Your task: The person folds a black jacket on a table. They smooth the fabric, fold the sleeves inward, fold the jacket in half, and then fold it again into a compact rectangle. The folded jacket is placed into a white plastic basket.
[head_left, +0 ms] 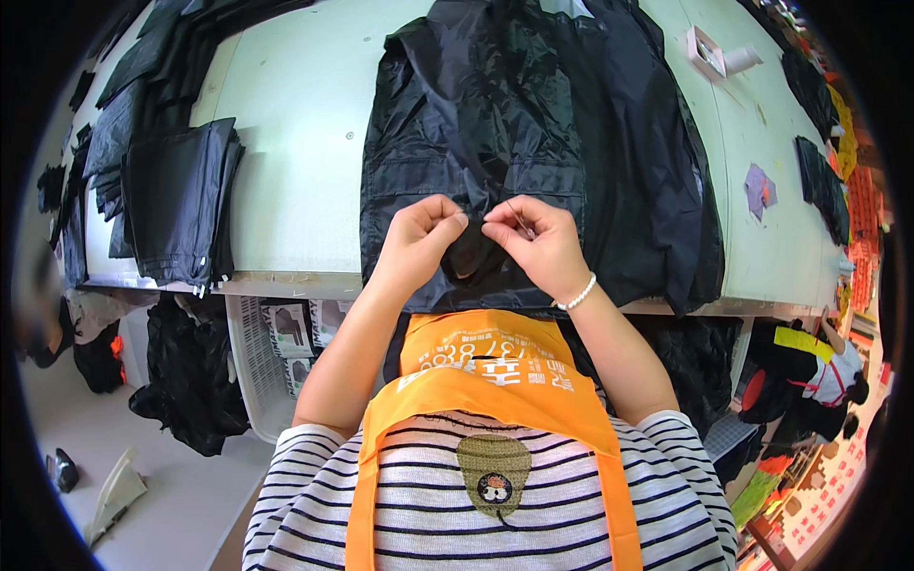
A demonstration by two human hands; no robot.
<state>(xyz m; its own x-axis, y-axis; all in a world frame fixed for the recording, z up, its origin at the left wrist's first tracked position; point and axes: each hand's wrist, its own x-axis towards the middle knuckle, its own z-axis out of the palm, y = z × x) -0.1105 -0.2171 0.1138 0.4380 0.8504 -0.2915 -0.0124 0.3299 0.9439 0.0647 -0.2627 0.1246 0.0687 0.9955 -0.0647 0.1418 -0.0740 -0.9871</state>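
A shiny black garment (428,124) lies spread on the table in front of me, its near edge by my apron. Over its lower middle, my left hand (421,238) is closed in a pinch, thumb against forefinger, at the bunched cloth. Close beside it, my right hand (541,243) also pinches at the garment, with a white beaded bracelet on its wrist. A thin, shiny item (522,225) shows among the right fingers; its kind is too small to make out. The exact bits of cloth between the fingertips are partly hidden.
Folded black garments (179,195) are stacked at the left of the table. At the far right stand a small open box (705,54) and a grey scrap (759,192). A white plastic basket (255,362) sits below the table edge. Another person (824,376) is at the right.
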